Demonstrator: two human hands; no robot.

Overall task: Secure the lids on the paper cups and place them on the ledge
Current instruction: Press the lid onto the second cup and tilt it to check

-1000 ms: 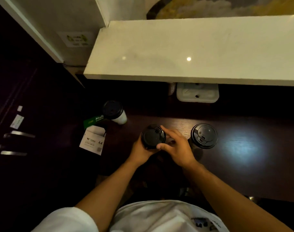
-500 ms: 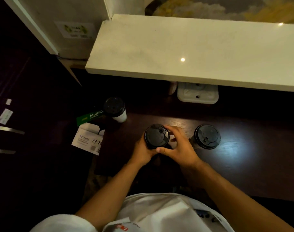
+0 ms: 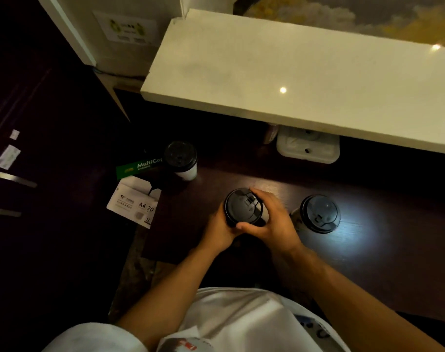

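Dark brown wood is making up the table (image 3: 368, 262) close to the person, and a pool of light is shining on it at the right. Both hands are wrapping around the middle paper cup (image 3: 263, 215), which is sitting near the front of the table. The left hand (image 3: 220, 228) is curling round its left side, and the right hand (image 3: 273, 221) is gripping the right side with the thumb lying along the near edge of the black lid (image 3: 243, 207). It looks like the lid is being pushed on. To do this well, the person should be holding the cup gently so it is not getting squashed, and pressing all the way round the rim until it is sitting flat. Just to the right, a second cup (image 3: 318, 214) with a lid is standing alone. Farther back on the left, a third cup (image 3: 182, 160) with a lid is standing beside a green paper pack (image 3: 137, 167). A white tray (image 3: 308, 148) is sitting at the back, partly under the pale stone ledge (image 3: 279, 80), where no cups are waiting yet.
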